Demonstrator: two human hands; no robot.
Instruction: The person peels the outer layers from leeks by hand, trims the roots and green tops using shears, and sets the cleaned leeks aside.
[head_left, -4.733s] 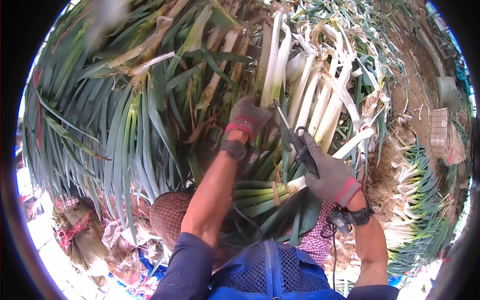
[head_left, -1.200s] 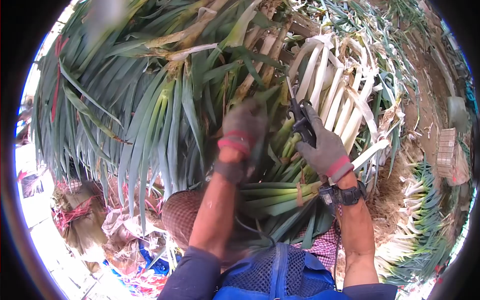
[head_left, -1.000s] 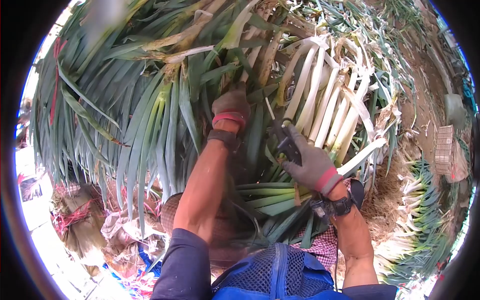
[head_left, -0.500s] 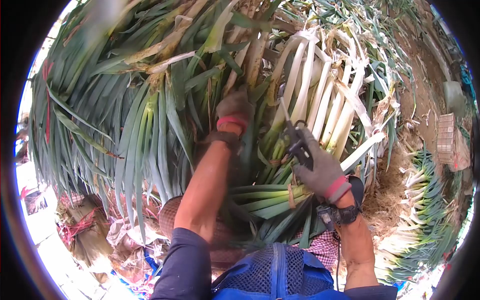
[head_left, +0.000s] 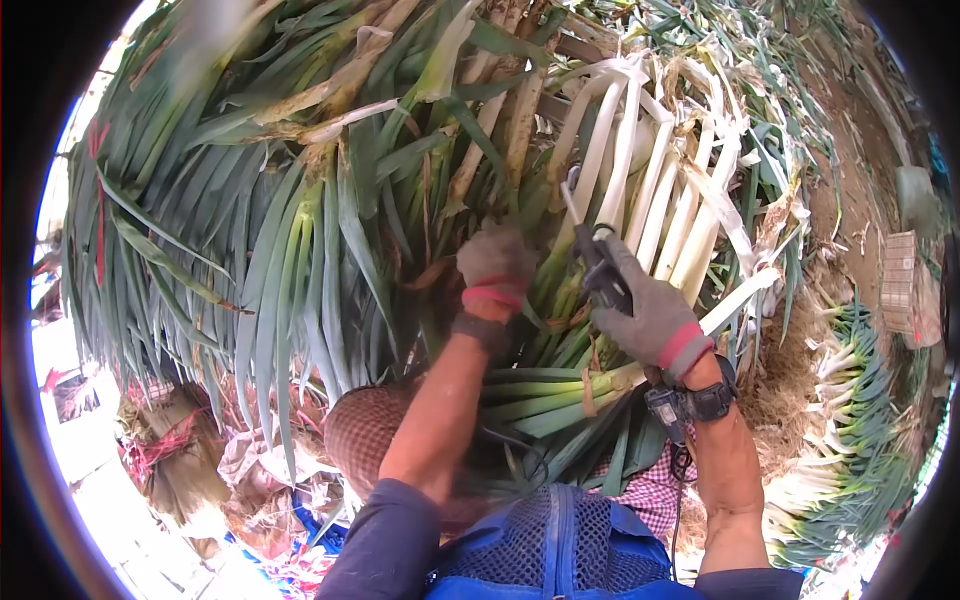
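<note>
My left hand point(head_left: 497, 262), in a grey glove with a pink cuff, is closed and somewhat blurred among the green leaves of the leeks point(head_left: 300, 260). Whatever its fingers hold is hidden. My right hand point(head_left: 650, 315), gloved likewise, is wrapped around a black-handled tool point(head_left: 605, 280) with a slim metallic tip pointing up and away. That tip lies close to the white stalks point(head_left: 650, 200) of several leeks. Just below my hands, a leek bundle point(head_left: 550, 400) with a brownish band around it lies across my lap.
A heap of long leek leaves fills the left side. On the ground at right lies a row of leeks point(head_left: 845, 410) beside dry, root-like debris point(head_left: 785, 390). Farther right sits a light slatted block point(head_left: 898, 280). Crumpled sacking point(head_left: 255, 465) and red strings lie at lower left.
My left hand has moved down and to the right, toward me, through the leaves. My right hand keeps its hold on the tool, which has barely shifted. The view has moved slightly.
</note>
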